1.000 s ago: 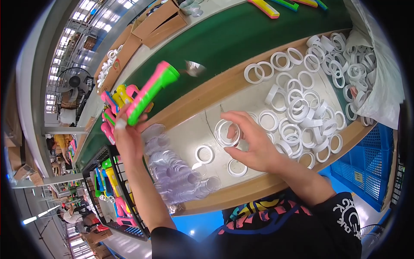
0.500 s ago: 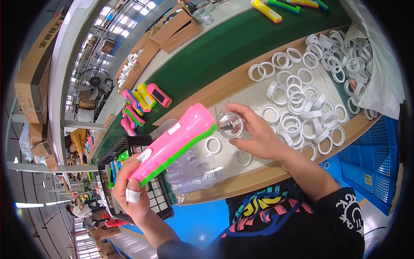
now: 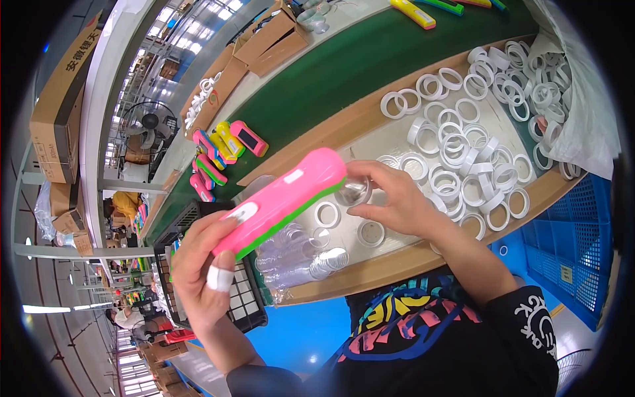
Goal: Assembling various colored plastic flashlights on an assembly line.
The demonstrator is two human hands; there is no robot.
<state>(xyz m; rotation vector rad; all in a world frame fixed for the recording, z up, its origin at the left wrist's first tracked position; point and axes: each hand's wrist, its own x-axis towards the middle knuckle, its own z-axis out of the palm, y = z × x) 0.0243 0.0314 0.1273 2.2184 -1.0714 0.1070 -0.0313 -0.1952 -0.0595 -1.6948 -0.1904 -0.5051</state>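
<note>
Your left hand (image 3: pixel 200 272) grasps the flashlight (image 3: pixel 286 197), whose head now overlaps the clear piece (image 3: pixel 356 191) your right hand (image 3: pixel 402 204) pinches; joining seems closer.

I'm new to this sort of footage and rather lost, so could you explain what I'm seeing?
There is no machine: these are a person's bare hands, seen from a wide fisheye camera worn on the head, looking down, so straight edges bend near the rim. The left hand, wearing a white wrap, grips a pink-and-green torch-shaped body. The right hand is at its wide end, around a clear, shiny piece. Below them, a shallow cardboard tray holds white rings, mostly to the right, and overlapping clear discs to the left. Beyond it, more colourful pieces lie on a green surface.
</note>
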